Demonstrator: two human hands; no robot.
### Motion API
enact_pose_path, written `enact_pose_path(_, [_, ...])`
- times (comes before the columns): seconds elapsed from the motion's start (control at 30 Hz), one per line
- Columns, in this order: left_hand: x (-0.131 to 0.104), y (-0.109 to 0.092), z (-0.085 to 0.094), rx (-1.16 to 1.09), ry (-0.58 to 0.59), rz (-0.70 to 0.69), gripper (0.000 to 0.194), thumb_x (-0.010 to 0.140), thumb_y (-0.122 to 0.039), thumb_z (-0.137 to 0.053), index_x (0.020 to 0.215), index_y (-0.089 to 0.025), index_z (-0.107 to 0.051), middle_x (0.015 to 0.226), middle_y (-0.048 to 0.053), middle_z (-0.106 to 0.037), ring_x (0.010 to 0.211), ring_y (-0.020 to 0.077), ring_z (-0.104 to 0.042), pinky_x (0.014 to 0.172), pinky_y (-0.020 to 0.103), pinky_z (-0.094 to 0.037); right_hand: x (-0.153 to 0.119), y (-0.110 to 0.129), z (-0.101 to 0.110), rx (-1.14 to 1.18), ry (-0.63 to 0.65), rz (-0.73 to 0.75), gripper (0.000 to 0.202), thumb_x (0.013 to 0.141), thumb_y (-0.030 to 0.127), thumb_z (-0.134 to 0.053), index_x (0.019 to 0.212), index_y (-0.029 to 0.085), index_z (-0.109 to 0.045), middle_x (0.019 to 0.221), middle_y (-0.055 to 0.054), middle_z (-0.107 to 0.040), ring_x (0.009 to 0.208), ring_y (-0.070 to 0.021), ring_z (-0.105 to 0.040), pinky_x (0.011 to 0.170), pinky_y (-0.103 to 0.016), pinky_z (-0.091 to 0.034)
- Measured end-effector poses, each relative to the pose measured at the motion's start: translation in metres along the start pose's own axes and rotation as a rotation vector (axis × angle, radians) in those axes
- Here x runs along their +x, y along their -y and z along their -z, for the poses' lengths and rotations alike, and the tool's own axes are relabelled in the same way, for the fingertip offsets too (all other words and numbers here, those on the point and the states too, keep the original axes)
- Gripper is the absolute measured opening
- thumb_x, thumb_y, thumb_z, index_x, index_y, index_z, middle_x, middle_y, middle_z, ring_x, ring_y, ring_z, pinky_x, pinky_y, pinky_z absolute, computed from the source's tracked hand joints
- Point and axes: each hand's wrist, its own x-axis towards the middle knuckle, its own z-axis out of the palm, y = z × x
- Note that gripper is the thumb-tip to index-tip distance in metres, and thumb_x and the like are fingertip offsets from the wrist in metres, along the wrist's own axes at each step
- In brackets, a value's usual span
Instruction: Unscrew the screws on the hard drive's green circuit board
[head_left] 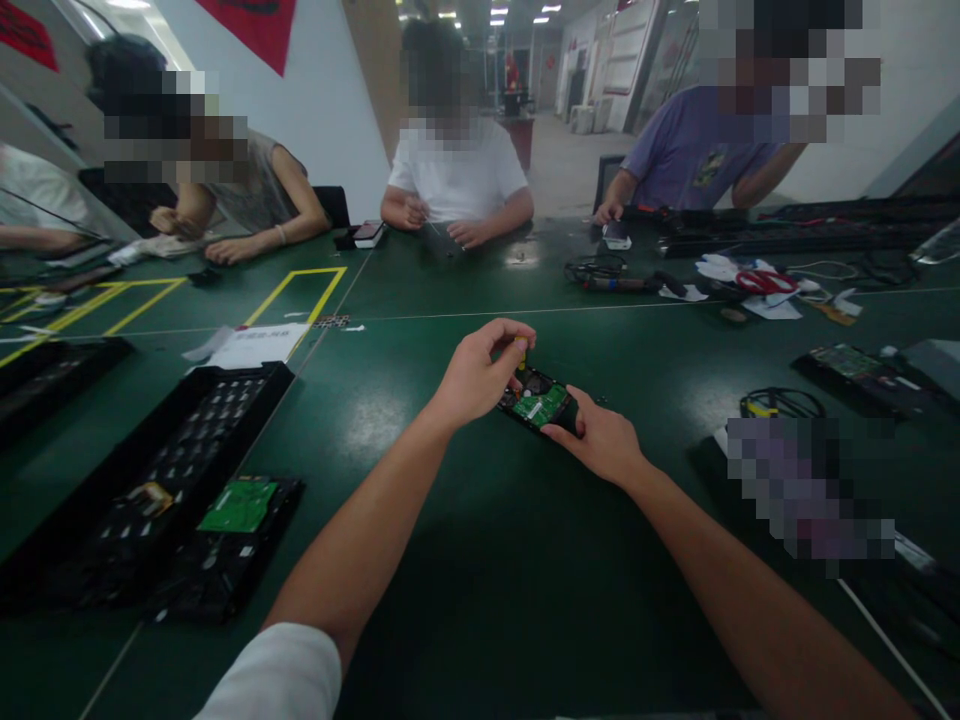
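Note:
A hard drive (pixel 541 408) with a green circuit board faces up near the middle of the green table. My right hand (pixel 600 435) grips its right end between thumb and fingers. Over the drive's left end, my left hand (pixel 484 372) is closed around a small yellow-handled tool (pixel 523 352), held roughly upright. Its shape suggests a short screwdriver, but the tip is hidden by my fingers. A few tiny dark bits (pixel 602 400) lie just past my right hand.
At left stand a long black tray (pixel 259 385) and another hard drive (pixel 238 507). Cables (pixel 784 402), a further drive (pixel 847 372) and a pile of gloves and tools (pixel 750 280) lie to the right. Several co-workers sit across the table, one in a white shirt (pixel 457 170).

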Motion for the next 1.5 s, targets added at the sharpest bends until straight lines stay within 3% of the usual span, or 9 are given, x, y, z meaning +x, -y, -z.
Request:
enact_pose_path(0.6, [-0.0003,0.0018,0.0042,0.153,-0.067,-0.053,0.023,0.101,-0.019,-0.061,0.116,-0.018,-0.078,0.113,0.008,-0.067,0.087,0.0137,-0.068,0.068,0.024,-0.066,0.0002,-0.0001,-0.0017,0.023,0.0,-0.028,0.085,0.097,0.08,-0.05,0.159,0.021,-0.042,0.091,-0.005,-0.078,0.079,-0.0257,-0.074,0.062,-0.032,-0.043])
enact_pose_path(0.83, [-0.0008,0.0003,0.0035,0.111,-0.021,-0.064,0.025,0.103,-0.019,-0.059,0.119,-0.019,-0.078,0.116,0.007,-0.065,0.081,0.0103,-0.068,0.071,0.024,-0.068,0.0013,-0.0014,-0.0014,0.01,0.007,-0.016,0.087,0.097,0.08,-0.047,0.16,0.02,-0.041,0.096,-0.007,-0.078,0.08,-0.0266,-0.073,0.062,-0.033,-0.043])
enact_pose_path(1.07, [-0.0018,0.001,0.0022,0.072,-0.01,-0.023,0.025,0.106,-0.025,-0.059,0.121,-0.02,-0.077,0.121,0.008,-0.067,0.081,0.0111,-0.072,0.073,0.026,-0.068,0.001,0.0001,0.0005,0.018,0.018,-0.021,0.087,0.097,0.081,-0.047,0.159,0.02,-0.041,0.098,-0.008,-0.078,0.082,-0.0269,-0.074,0.063,-0.033,-0.044])
enact_pose_path(1.27, [-0.0004,0.0044,-0.0002,0.086,-0.047,-0.034,0.025,0.1,-0.037,-0.072,0.116,-0.02,-0.08,0.118,0.009,-0.072,0.096,0.0178,-0.073,0.073,0.025,-0.065,0.0001,0.0016,0.003,0.02,0.028,-0.024,0.081,0.1,0.076,-0.047,0.16,0.021,-0.04,0.097,-0.007,-0.079,0.082,-0.0257,-0.074,0.063,-0.032,-0.043])
enact_pose_path(1.5, [-0.0009,0.0093,-0.0007,0.212,-0.12,-0.083,0.016,0.098,-0.034,-0.076,0.108,-0.024,-0.082,0.111,0.008,-0.073,0.1,0.02,-0.069,0.073,0.027,-0.061,0.0005,-0.0021,-0.0013,0.029,0.01,-0.001,0.079,0.102,0.073,-0.044,0.16,0.02,-0.04,0.096,-0.007,-0.079,0.082,-0.0254,-0.074,0.064,-0.032,-0.043])
